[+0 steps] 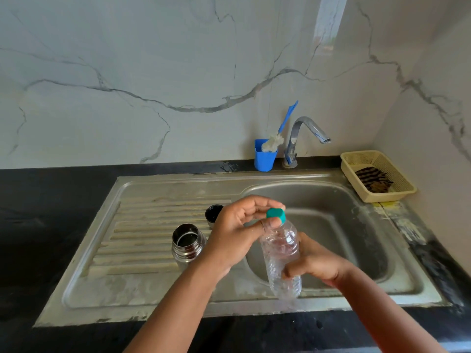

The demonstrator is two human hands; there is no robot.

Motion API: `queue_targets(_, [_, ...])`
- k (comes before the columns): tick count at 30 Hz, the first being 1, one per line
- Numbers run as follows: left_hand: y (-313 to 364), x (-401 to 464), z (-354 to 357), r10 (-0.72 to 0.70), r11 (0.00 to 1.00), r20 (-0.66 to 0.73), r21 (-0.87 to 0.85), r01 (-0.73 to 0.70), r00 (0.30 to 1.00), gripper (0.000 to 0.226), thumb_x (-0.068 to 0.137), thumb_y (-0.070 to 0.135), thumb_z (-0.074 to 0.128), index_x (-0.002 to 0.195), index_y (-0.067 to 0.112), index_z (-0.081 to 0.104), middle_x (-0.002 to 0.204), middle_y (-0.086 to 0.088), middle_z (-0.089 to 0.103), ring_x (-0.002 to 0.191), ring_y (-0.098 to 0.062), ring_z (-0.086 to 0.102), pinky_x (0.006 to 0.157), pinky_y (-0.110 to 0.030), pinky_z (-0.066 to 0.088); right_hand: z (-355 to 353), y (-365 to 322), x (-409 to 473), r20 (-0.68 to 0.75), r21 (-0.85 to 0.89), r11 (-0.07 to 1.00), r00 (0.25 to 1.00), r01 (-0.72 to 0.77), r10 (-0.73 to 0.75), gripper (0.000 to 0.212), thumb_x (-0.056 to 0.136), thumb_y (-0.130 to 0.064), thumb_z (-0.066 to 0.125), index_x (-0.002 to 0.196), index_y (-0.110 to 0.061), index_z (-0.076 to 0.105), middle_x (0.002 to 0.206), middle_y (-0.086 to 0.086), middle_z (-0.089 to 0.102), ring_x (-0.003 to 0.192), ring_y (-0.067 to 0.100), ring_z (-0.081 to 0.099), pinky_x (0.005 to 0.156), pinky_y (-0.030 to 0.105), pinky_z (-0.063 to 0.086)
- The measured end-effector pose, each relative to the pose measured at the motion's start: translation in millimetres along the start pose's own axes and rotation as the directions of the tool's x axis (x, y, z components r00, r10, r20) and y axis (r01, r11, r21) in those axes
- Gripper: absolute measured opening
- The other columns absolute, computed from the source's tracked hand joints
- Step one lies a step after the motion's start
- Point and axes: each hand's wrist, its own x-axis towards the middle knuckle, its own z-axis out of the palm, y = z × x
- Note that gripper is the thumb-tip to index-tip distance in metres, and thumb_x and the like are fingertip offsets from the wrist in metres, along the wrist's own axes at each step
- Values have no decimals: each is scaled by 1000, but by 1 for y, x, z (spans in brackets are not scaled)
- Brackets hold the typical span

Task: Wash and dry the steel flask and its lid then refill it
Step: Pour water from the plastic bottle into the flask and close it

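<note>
I look down over a stainless steel sink unit (pixel 254 308) set in a black counter (pixel 38 212), against a white marble-patterned wall. My right hand (pixel 316 263) grips the lower body of a clear, ribbed plastic water bottle (pixel 281 253), held tilted over the near edge of the basin. My left hand (pixel 237 230) pinches the bottle's small teal screw cap (pixel 276 214) between thumb and fingertips; I cannot tell whether the cap is loose or tight. The open steel flask (pixel 188 244) stands upright on the ridged drainboard, just left of my left wrist, which partly blocks it. Behind it a round dark-topped piece, probably the flask's lid (pixel 213 214), sits on the drainboard, half hidden by my left hand. At the back stand a blue plastic cup (pixel 265 159) holding a blue-handled white bottle brush (pixel 274 142), and a curved chrome tap (pixel 303 133). A cream plastic basket (pixel 356 159) holding a dark striped cloth (pixel 373 178) sits at the far right corner.
</note>
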Motion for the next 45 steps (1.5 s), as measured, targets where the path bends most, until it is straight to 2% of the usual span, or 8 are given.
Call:
queue_targets(4, [3,0,4,55,997,63,49,-58,996,25,89,3,70,114,10,68,116,0,72,112,-14,66,96,-31,53,-2,-3,3,-51,20,1000,999,14,-13,52,55,5,66,107,0,58,83,10,60,77,22,56,70,32,47])
queue_targets(9, [3,5,16,52,998,-150,-29,-57,987,25,73,6,85,95,11,75,104,-8,71,93,-19,72,85,-36,59,4,-2,7,-73,41,998,997,39,-35,52,56,3,67,107,-4,61,86,11,62,80,22,58,73,33,49])
queue_targets(13, [10,11,9,28,999,-15,29,-28,999,22,75,4,83,95,14,77,96,6,75,93,-16,73,85,-31,57,5,-4,6,-92,59,998,995,36,-30,53,54,2,65,106,-3,58,84,8,60,80,20,57,74,34,47])
queue_targets(20, [21,12,-5,98,983,128,143,-116,987,23,85,2,74,101,20,75,102,6,75,99,-12,71,91,-28,54,7,-8,10,-34,75,997,999,35,-33,56,53,4,65,107,-10,59,89,7,62,85,19,58,77,38,48])
queue_targets(24, [19,12,-4,188,964,55,180,-195,981,15,86,10,75,98,18,73,104,1,73,102,-20,70,94,-36,55,9,-12,20,-49,111,991,997,72,-67,51,51,0,66,100,-11,62,88,13,59,83,25,55,75,43,43])
queue_targets(30, [36,21,-8,236,964,-136,158,-214,962,23,73,15,87,92,14,73,96,-5,73,87,-18,74,80,-28,58,8,-36,36,-33,103,985,990,139,-136,51,53,6,64,98,-18,65,90,14,60,85,25,57,77,42,46])
queue_targets(40, [67,52,-50,300,909,56,285,-304,952,21,83,7,77,100,17,71,92,5,75,84,-8,73,77,-20,54,7,-73,80,-28,27,985,985,171,-170,54,54,7,64,105,-10,59,86,3,63,84,16,61,77,31,49])
queue_targets(45, [67,80,-87,181,899,32,399,-179,983,52,76,23,84,120,29,57,112,8,67,108,-10,66,91,-31,56,5,-79,117,-96,0,972,968,233,-232,80,59,1,74,131,-14,45,119,8,62,110,17,63,91,28,54])
